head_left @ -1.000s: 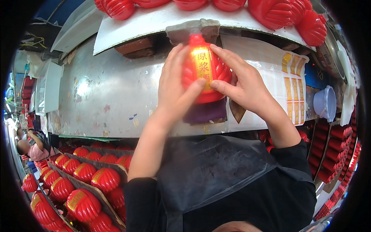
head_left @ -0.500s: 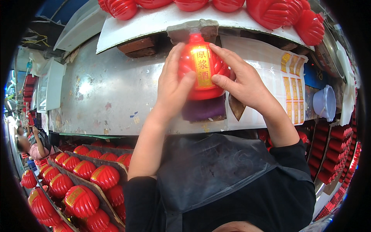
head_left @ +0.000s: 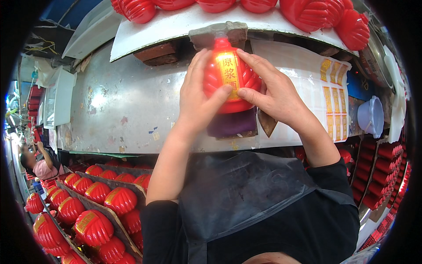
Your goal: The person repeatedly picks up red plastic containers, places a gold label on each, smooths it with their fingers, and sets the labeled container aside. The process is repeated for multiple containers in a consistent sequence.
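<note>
Half-curled in the head view, the grip of left hand (head_left: pixel 195 94) and right hand (head_left: pixel 279 94) holds opposite ribbed sides of a glossy red bottle (head_left: pixel 244 80), the left thumb partly covering its shiny gold label (head_left: pixel 228 70). It lies mid-desk (head_left: pixel 123 97) by a purple pad (head_left: pixel 233 126), neck toward a rough grey block (head_left: pixel 237 33) blocking the far side. Right, small gold stickers (head_left: pixel 335 100) line a white sheet (head_left: pixel 303 133); far, bulbous red vessels (head_left: pixel 305 15) crowd a white board (head_left: pixel 176 33).

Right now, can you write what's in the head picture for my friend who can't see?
A person's left hand and right hand cup a red bottle over a metal table, thumbs at its gold label. More red bottles fill the lower left; gold stickers lie at right.
</note>
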Demonstrator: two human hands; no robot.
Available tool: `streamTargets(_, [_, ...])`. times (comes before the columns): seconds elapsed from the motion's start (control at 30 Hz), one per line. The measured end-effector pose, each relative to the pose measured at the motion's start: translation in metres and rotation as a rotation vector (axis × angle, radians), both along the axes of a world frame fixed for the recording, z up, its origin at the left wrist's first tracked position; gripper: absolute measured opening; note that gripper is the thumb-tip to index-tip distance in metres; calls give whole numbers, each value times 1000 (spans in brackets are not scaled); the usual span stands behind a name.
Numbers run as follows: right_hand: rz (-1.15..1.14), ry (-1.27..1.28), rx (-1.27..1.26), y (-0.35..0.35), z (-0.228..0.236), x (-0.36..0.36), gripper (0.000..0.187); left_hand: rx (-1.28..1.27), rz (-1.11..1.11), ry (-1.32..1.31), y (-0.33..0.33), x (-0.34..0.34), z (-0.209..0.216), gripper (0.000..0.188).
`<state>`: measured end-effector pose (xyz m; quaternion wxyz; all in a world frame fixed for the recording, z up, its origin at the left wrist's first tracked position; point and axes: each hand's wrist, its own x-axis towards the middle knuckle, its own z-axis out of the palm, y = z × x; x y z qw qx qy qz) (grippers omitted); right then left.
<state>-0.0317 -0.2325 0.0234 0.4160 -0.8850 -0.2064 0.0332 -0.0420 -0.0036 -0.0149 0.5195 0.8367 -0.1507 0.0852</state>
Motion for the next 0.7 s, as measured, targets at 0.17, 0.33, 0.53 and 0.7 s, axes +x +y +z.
streamTargets(0.17, [50, 87, 134, -7, -3, 9, 68, -101, 27, 37, -2, 1, -3, 82])
streamTargets(0.33, [92, 118, 179, -11, -3, 15, 65, -115, 16, 52, -2, 2, -1, 81])
streamTargets(0.53, [36, 2, 58, -6, -4, 5, 72, -11, 22, -16, -2, 2, 0, 82])
streamTargets(0.7, [31, 54, 47, -5, -2, 6, 78, 31, 12, -27, -2, 2, 1, 83])
